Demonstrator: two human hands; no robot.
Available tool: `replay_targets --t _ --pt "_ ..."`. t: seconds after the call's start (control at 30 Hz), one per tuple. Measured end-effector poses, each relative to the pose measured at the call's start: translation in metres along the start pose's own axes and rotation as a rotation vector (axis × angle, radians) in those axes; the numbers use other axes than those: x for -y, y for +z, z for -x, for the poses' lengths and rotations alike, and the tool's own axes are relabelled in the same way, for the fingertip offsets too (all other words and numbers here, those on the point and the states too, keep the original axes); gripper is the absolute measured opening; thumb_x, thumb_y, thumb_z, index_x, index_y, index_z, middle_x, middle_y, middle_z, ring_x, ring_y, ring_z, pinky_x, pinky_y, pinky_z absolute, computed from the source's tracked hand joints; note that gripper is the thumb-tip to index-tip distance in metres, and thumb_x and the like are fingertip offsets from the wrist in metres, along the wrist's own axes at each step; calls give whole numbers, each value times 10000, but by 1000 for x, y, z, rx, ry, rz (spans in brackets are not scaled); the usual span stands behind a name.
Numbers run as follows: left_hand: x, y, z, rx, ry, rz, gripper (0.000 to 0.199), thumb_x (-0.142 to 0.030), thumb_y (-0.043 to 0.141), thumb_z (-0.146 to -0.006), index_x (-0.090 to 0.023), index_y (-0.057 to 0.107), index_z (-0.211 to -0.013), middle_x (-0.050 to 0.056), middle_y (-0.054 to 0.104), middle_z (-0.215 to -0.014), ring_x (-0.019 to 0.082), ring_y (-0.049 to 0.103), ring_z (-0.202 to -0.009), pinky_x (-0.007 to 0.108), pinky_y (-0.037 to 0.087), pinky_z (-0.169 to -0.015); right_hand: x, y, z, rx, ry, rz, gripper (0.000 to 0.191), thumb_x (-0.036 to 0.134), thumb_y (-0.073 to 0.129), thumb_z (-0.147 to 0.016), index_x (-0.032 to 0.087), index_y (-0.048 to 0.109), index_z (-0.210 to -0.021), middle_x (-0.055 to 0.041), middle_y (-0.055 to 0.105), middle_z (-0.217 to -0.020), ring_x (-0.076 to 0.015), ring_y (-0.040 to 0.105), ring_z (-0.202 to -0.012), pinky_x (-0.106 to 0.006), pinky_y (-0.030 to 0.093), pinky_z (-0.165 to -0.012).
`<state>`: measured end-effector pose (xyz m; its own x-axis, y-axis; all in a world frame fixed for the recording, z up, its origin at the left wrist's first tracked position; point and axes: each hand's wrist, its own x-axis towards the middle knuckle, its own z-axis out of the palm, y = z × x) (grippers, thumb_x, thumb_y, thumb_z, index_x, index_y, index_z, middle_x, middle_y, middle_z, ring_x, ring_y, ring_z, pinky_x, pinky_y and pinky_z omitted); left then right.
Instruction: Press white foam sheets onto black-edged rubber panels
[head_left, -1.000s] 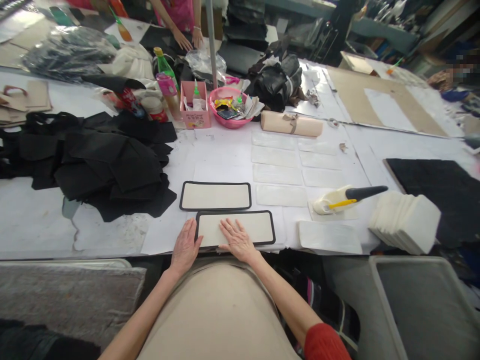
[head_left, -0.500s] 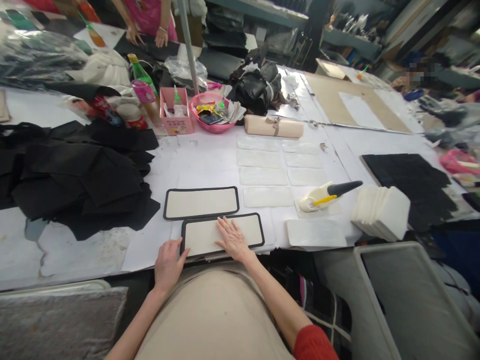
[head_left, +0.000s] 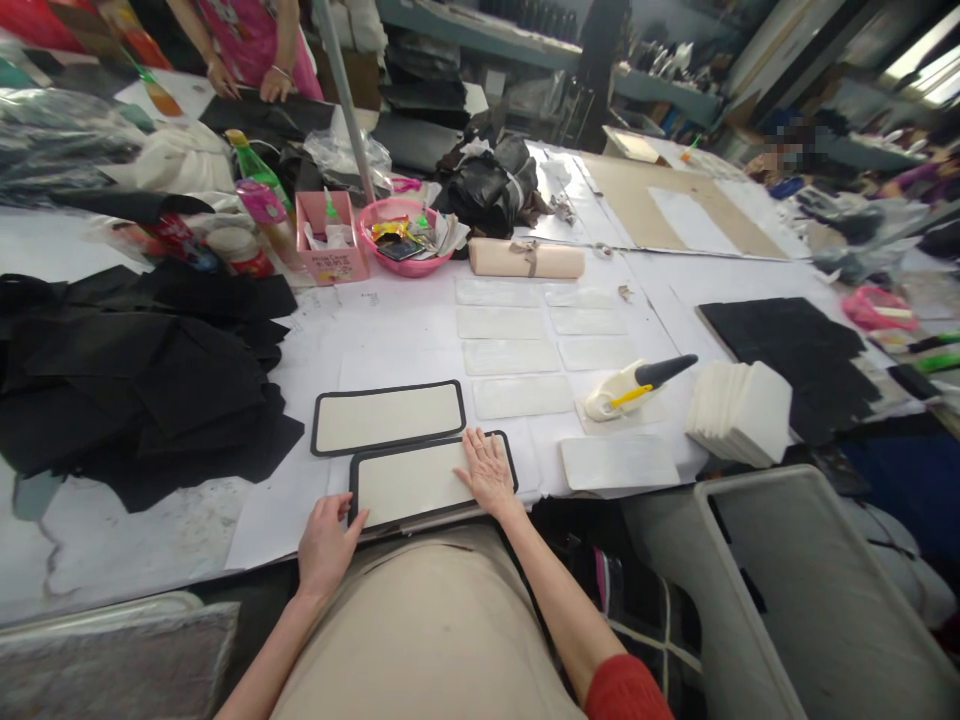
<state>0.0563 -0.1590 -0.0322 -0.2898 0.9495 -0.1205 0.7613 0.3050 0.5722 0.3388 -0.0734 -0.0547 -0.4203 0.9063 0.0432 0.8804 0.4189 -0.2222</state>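
In front of me lies a flat off-white panel with a black border (head_left: 409, 485), its corners rounded. My left hand (head_left: 326, 540) grips its lower left corner, fingers curled at the edge and the thumb on the border. My right hand (head_left: 487, 470) rests flat on the panel's right end, fingers stretched out, covering part of the border there. A second black-bordered panel (head_left: 386, 418) lies just behind it, close along its far edge, touched by neither hand.
Pale thin rectangles (head_left: 521, 397) lie in rows beyond. To the right are a glue pot with a brush (head_left: 615, 395) and a stack of white pieces (head_left: 739, 415). Black sheets (head_left: 135, 370) are heaped at left. A pink basin (head_left: 409, 262) stands behind; a co-worker's hands (head_left: 251, 82) are farther back.
My right hand has slid across the panel to its right end. My left hand stays at the left corner. The whole view has shifted a little.
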Motion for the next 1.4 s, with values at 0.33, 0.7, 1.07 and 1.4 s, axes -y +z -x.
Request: replay_targets --t 0.33,0.7,1.07,1.4 --pt "-3 -4 -2 -1 -26 9 371 -514 505 -766 -196 563 -947 50 573 -878 246 594 -805 381 495 -709 -28 -17 16 -194 467 -62 525 328 336 -976 81 352 -1440 -191 437 -1443 -292 351 -1366 -482 322 -1078" --pt "-1 -5 -13 50 -294 373 414 -540 700 -590 -184 601 -777 25 641 -692 211 604 -657 350 492 -665 -7 -23 43 -242 578 -153 415 266 352 -943 103 498 -1295 -188 569 -1243 -284 524 -1158 -403 431 -950" --pt "-18 -43 -35 49 -427 822 431 -445 823 -513 -148 616 -746 -2 638 -674 140 579 -638 248 457 -595 -7 -47 17 -467 864 -963 294 392 647 -745 156 645 -920 -79 714 -862 -207 664 -775 -347 537 -767" --pt "7 -76 -124 -123 -329 857 406 -395 810 -514 -150 601 -761 -16 606 -681 109 541 -613 228 418 -565 -1 -23 -97 -333 724 -986 315 345 615 -756 148 605 -1002 -68 725 -856 -193 689 -788 -304 546 -723"
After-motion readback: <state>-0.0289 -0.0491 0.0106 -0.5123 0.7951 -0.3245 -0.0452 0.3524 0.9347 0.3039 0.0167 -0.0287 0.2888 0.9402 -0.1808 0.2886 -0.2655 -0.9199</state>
